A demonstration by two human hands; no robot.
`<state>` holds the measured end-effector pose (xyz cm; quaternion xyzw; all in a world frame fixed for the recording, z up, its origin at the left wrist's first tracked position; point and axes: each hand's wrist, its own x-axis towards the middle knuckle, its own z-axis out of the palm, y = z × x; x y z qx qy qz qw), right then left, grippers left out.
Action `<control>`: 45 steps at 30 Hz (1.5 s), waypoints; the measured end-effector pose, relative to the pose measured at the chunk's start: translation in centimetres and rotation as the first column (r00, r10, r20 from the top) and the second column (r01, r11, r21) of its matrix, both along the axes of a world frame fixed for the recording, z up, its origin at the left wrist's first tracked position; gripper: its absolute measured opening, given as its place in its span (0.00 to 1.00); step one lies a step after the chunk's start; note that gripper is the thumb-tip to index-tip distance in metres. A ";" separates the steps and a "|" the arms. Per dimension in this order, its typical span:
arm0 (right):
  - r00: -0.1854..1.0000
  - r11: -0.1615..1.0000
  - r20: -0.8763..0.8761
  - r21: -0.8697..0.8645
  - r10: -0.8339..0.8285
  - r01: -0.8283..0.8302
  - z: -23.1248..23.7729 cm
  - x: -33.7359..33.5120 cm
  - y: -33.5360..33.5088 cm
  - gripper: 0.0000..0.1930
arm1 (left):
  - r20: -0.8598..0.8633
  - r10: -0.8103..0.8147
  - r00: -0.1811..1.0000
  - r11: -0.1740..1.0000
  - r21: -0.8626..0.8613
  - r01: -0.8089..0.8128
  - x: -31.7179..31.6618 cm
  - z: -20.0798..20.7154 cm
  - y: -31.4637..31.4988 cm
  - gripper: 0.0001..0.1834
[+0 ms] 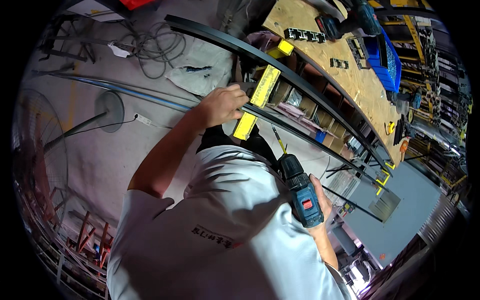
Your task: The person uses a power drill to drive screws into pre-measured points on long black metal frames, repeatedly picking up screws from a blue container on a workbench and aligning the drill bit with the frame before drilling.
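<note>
My right hand is wrapped round a dark blue and black cordless drill. A long slim bit points out of its chuck, away from my body. My left hand is closed over the left end of the nearer dark metal profile, with its fingers curled. That hand hides the end of the profile. A longer dark metal profile runs beyond it. Yellow support blocks sit at the profiles, one of them close to my left fingers.
A wooden workbench at the upper right carries short profile pieces, another drill, a blue bin and a yellow tape measure. Coiled cable lies on the floor at the upper left. A fan stands far left.
</note>
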<state>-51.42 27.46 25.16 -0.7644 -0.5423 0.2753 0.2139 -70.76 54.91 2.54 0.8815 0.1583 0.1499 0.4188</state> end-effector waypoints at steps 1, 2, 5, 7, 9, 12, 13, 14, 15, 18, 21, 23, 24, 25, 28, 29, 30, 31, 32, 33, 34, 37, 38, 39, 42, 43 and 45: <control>0.998 0.997 0.006 -0.044 -0.057 0.057 -0.5 0.0 -0.6 0.39 | 0.001 0.005 1.000 1.000 0.008 -0.005 0.0 -0.5 -0.1 0.24; 0.998 0.996 -0.005 -0.066 -0.062 0.062 -0.7 0.1 -0.8 0.39 | 0.011 -0.004 1.000 1.000 0.002 0.004 0.0 -0.9 -0.1 0.24; 0.994 0.989 -0.070 -0.128 -0.082 0.072 -1.0 0.4 -0.4 0.40 | 0.088 -0.011 0.996 0.998 -0.056 0.016 0.3 -1.7 0.1 0.22; 0.987 0.987 -0.123 -0.140 -0.100 0.083 -1.4 0.5 -0.2 0.41 | 0.100 -0.049 0.994 0.995 -0.077 0.057 0.5 -2.0 0.3 0.21; 0.990 0.987 -0.124 -0.153 -0.073 0.053 -1.4 0.7 0.5 0.42 | 0.127 -0.069 0.989 0.996 -0.055 0.077 0.6 -1.6 0.6 0.20; 0.992 0.980 -0.110 -0.191 -0.068 0.046 -1.4 0.8 2.2 0.42 | 0.165 -0.062 0.984 0.997 -0.037 0.069 0.6 -2.3 0.4 0.19; 0.981 0.974 -0.165 -0.217 -0.098 0.060 -1.5 1.0 2.4 0.42 | 0.172 -0.071 0.983 0.996 -0.042 0.080 0.5 -2.3 0.4 0.19; 0.988 0.973 -0.139 -0.229 -0.064 0.030 -1.4 1.3 3.1 0.42 | 0.160 -0.077 0.984 0.995 -0.044 0.085 0.3 -2.5 0.4 0.19; 0.993 0.970 -0.114 -0.242 -0.029 0.000 -1.1 1.5 4.4 0.42 | 0.148 -0.083 0.985 0.995 -0.046 0.091 0.1 -2.8 0.4 0.19; 0.991 0.947 -0.121 -0.321 -0.062 0.020 -1.2 1.8 6.4 0.42 | 0.121 -0.102 0.987 0.994 -0.031 0.107 0.1 -3.4 0.4 0.19; 0.988 0.934 -0.142 -0.358 -0.056 0.001 -1.5 2.3 8.6 0.44 | 0.122 -0.100 0.987 0.995 -0.013 0.102 0.2 -3.2 0.4 0.20; 0.978 0.916 -0.187 -0.402 -0.090 0.007 -1.6 2.8 9.2 0.44 | 0.110 -0.106 0.988 0.994 -0.006 0.107 0.1 -3.2 0.4 0.20; 0.972 0.906 -0.209 -0.423 -0.109 0.010 -1.6 3.1 9.4 0.45 | 0.117 -0.093 0.989 0.996 0.002 0.094 0.2 -3.3 0.3 0.18; 0.982 0.887 -0.176 -0.461 -0.074 -0.016 -1.5 3.3 10.1 0.45 | 0.122 -0.080 0.989 0.997 0.013 0.079 0.2 -3.5 0.2 0.16; 0.977 0.880 -0.194 -0.475 -0.087 -0.016 -1.8 3.6 11.0 0.44 | 0.142 -0.064 0.988 0.998 0.005 0.063 0.3 -3.7 0.1 0.16; 0.970 0.905 -0.226 -0.426 -0.089 -0.016 -2.1 3.6 11.1 0.44 | 0.150 -0.063 0.987 0.998 -0.004 0.064 0.2 -3.7 0.2 0.17; 0.972 0.879 -0.217 -0.476 -0.093 -0.023 -1.9 3.7 11.3 0.43 | 0.144 -0.070 0.987 0.997 -0.006 0.071 0.2 -3.7 0.2 0.17; 0.973 0.851 -0.210 -0.524 -0.091 -0.034 -1.5 4.2 11.7 0.43 | 0.136 -0.072 0.988 0.997 -0.007 0.073 0.1 -3.7 0.2 0.17; 0.983 0.842 -0.182 -0.534 -0.027 -0.076 -1.4 4.4 12.2 0.43 | 0.128 -0.074 0.989 0.997 -0.007 0.076 0.1 -3.7 0.2 0.18; 0.987 0.830 -0.155 -0.545 0.037 -0.116 -1.3 4.6 12.7 0.42 | 0.121 -0.076 0.990 0.997 -0.017 0.079 0.1 -3.8 0.2 0.18; 0.985 0.833 -0.169 -0.540 0.029 -0.117 -1.2 4.6 13.1 0.41 | 0.116 -0.076 0.990 0.996 -0.028 0.080 0.1 -3.9 0.1 0.19; 0.973 0.853 -0.229 -0.506 0.007 -0.125 -1.3 4.6 13.7 0.37 | 0.099 -0.079 0.992 0.995 -0.054 0.084 -0.1 -3.9 0.0 0.19; 0.970 0.846 -0.242 -0.521 -0.019 -0.113 -1.3 4.6 13.8 0.37 | 0.093 -0.081 0.992 0.994 -0.061 0.087 -0.1 -3.9 0.0 0.19; 0.966 0.838 -0.254 -0.537 -0.046 -0.101 -1.1 4.4 13.9 0.37 | 0.105 -0.076 0.991 0.996 -0.037 0.081 -0.1 -4.0 0.0 0.19; 0.977 0.822 -0.205 -0.548 0.052 -0.158 -0.8 4.0 14.8 0.40 | 0.114 -0.080 0.990 0.997 -0.011 0.081 -0.1 -4.3 0.0 0.19; 0.977 0.808 -0.205 -0.564 0.064 -0.171 -0.7 4.0 15.1 0.40 | 0.087 -0.079 0.993 0.996 -0.031 0.082 -0.2 -4.1 0.0 0.20; 0.973 0.794 -0.219 -0.576 0.077 -0.192 -0.6 3.5 16.1 0.41 | 0.053 -0.083 0.995 0.995 -0.053 0.086 -0.3 -3.9 0.0 0.21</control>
